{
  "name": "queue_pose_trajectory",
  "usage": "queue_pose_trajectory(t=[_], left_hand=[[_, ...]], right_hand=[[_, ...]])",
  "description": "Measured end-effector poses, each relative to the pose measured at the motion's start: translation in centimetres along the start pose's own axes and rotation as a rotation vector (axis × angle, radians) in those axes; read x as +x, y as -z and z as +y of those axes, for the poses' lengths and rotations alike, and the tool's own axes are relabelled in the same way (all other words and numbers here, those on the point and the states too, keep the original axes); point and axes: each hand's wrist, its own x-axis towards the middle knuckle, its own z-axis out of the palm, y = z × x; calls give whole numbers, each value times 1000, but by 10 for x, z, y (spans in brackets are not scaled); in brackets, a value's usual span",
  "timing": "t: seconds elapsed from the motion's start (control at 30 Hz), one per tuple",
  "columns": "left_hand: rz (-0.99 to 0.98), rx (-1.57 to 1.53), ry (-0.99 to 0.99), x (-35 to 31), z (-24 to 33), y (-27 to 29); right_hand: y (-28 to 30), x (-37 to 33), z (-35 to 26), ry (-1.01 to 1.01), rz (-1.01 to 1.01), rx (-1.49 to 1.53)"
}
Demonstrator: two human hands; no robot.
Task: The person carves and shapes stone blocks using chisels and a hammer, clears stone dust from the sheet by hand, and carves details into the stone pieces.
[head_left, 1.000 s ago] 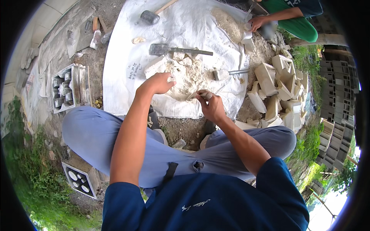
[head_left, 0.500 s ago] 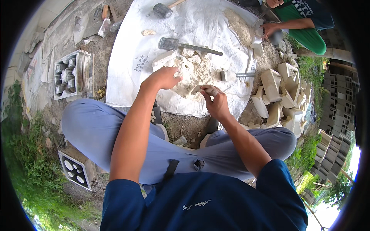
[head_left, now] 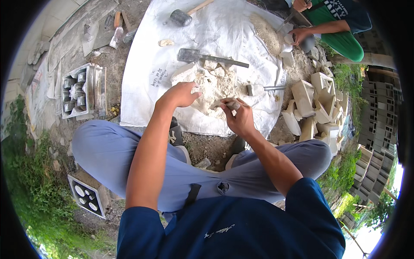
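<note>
My left hand (head_left: 183, 94) is at the left of a heap of pale, crumbly rubble (head_left: 220, 84), its fingers curled around a small whitish chunk (head_left: 196, 90). On the heap's near right side, my right hand (head_left: 239, 116) pinches a small grey-brown piece (head_left: 233, 105); its exact kind is unclear. The rubble rests on a white sheet (head_left: 146, 56). Just beyond it lies a dark-headed hammer (head_left: 188, 55) with a long straight handle. To the right is another hammer (head_left: 255, 90), with a blocky head and metal handle.
A black-headed mallet (head_left: 181, 18) lies at the sheet's far side. Broken cream blocks (head_left: 304, 95) are piled at right. A mould with dark blocks (head_left: 77, 93) stands left, a panel with white ovals (head_left: 86, 196) lower left. Another person's hand (head_left: 302, 35) works far right.
The view has shifted slightly, so the mould and panel at left appear lower. Both hands stay at the rubble, with the right hand's fingers slightly turned around the piece.
</note>
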Motion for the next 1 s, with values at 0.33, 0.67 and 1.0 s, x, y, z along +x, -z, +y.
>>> queue_pose_trajectory(t=[0.33, 0.67, 1.0], left_hand=[[-7, 7, 3, 2, 2, 2], [-63, 38, 30, 9, 10, 4], [-82, 31, 10, 12, 11, -2]], right_hand=[[3, 0, 1, 29, 50, 0], [-1, -10, 4, 98, 144, 35], [3, -24, 15, -58, 92, 72]])
